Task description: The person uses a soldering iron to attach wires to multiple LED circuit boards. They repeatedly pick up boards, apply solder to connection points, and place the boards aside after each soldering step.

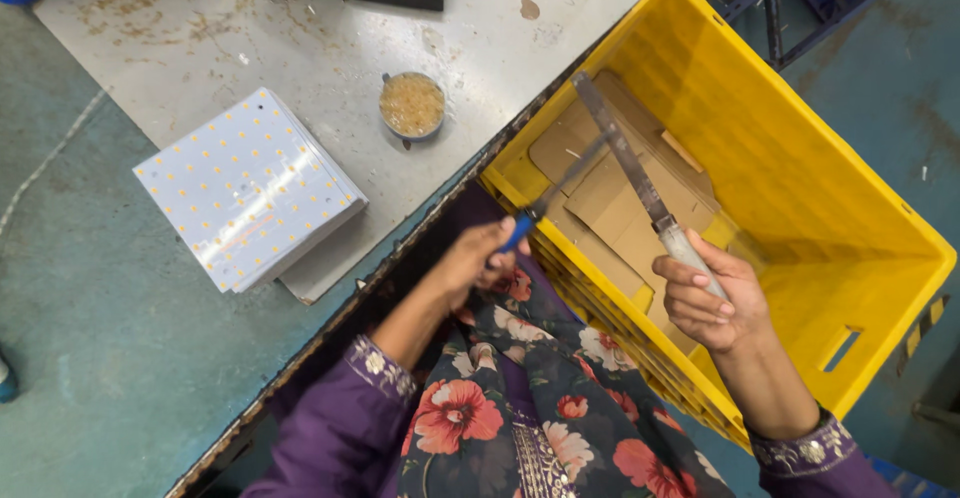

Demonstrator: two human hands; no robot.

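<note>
Right hand (712, 303) around worn grey metal strip (625, 153)

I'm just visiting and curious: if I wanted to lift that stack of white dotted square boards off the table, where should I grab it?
Probably at the corner of the stack of boards that juts past the grey sheet, coming from the near table edge. There the stack overhangs, so fingers could likely slip under it and pinch top and bottom; elsewhere it lies flat.

Flat metal strip (628, 155), grey and worn, slants up-left over the yellow crate. Thin blue-handled tool (555, 194) slants up-right, its tip meeting the strip.
</note>
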